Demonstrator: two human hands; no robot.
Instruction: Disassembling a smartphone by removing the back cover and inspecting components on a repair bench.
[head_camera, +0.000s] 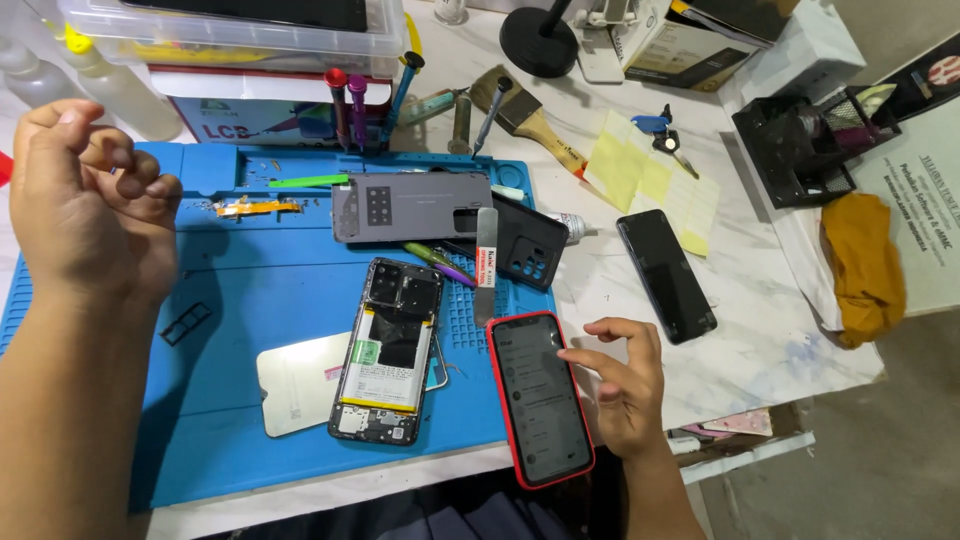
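Right hand (620, 385): fingers spread loosely, thumb on the screen of a red-cased phone (540, 398) lying at the near edge of the surface (770, 350); grip closed on nothing. Left hand (85, 200): raised at far left, fingers curled, grip empty. Opened phone (390, 350): on blue mat (230, 300), just left of the red-cased phone.

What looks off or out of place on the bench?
The opened phone lies on the blue mat with its grey back cover off and loose screws scattered by the orange flex. The red-cased phone overhangs the table edge.
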